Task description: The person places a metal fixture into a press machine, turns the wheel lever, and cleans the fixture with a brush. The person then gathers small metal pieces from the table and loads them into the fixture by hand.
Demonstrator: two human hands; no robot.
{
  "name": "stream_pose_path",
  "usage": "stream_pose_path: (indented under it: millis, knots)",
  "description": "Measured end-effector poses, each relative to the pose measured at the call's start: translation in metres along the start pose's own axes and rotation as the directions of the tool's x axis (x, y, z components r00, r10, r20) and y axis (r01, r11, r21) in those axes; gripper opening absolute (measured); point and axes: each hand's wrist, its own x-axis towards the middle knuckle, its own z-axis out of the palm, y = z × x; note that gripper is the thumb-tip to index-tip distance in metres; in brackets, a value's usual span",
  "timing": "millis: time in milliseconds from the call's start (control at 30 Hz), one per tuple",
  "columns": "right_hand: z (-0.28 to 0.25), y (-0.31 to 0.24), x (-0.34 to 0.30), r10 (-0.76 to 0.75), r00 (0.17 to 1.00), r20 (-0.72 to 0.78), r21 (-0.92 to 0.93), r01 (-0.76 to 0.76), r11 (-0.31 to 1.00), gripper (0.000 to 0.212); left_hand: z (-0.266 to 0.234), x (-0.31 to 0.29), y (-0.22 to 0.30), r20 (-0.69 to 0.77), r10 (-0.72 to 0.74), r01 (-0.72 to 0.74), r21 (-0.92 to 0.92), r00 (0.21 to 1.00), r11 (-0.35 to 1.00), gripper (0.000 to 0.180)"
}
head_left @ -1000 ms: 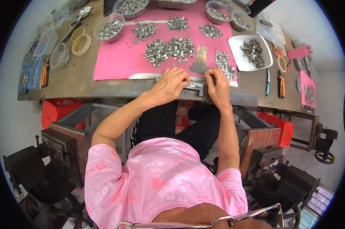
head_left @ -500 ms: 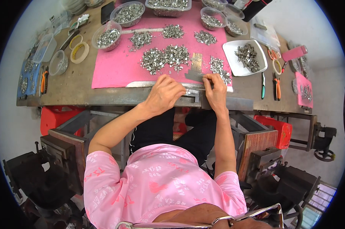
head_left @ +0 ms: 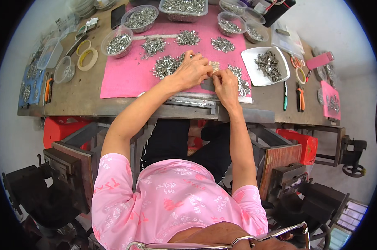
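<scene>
My left hand (head_left: 192, 71) reaches over the pink mat (head_left: 119, 77), its fingers pinched beside a tan strip (head_left: 215, 65). What is between them, if anything, is too small to make out. Close against it, my right hand (head_left: 227, 85) has its fingers closed near a flat grey piece (head_left: 207, 85). Whatever it grips is hidden. A heap of small silvery metal pieces (head_left: 164, 66) lies partly behind my left wrist. More such pieces (head_left: 240, 81) are spread just right of my right hand. A metal bar with a slot (head_left: 190, 103) runs along the table's front edge.
Tubs of metal pieces (head_left: 139, 20) line the back. To the right are a white dish (head_left: 247, 75) of darker pieces, a green-handled tool (head_left: 285, 98) and orange-handled pliers (head_left: 300, 99). Tape rolls (head_left: 92, 60) and a clear cup (head_left: 57, 71) sit left.
My left hand has moved forward and right, from the front-edge bar to the tan strip. My right hand has shifted slightly left, so both hands now meet. More of the bar shows.
</scene>
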Motion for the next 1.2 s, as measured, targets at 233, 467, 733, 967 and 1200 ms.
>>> stream_pose_path:
  millis: [233, 467, 733, 967, 1200]
  knots:
    - [-0.021, -0.008, -0.010, 0.435, 0.867, 0.245, 0.668, -0.476, 0.572, 0.015, -0.003, 0.006, -0.006, 0.056, 0.082, -0.084, 0.020, 0.995, 0.996, 0.010]
    - [-0.030, -0.017, -0.023, 0.437, 0.832, 0.342, 0.742, -0.525, 0.417, 0.011, -0.003, 0.007, -0.006, 0.035, 0.126, -0.127, 0.031, 0.991, 0.991, 0.011]
    - [-0.026, -0.056, -0.065, 0.126, 0.983, 0.137, 0.465, -0.176, 0.867, 0.005, 0.000, 0.009, -0.007, 0.033, 0.166, -0.167, 0.036, 0.986, 0.985, 0.013]
    - [-0.019, -0.059, -0.069, 0.068, 0.996, 0.051, 0.347, -0.081, 0.934, 0.005, 0.007, 0.008, -0.008, -0.020, 0.179, -0.178, 0.046, 0.984, 0.983, 0.015]
    - [-0.018, -0.061, -0.070, -0.089, 0.996, 0.004, 0.154, 0.088, 0.984, 0.010, 0.017, 0.007, -0.005, -0.102, 0.218, -0.210, 0.080, 0.971, 0.974, 0.013]
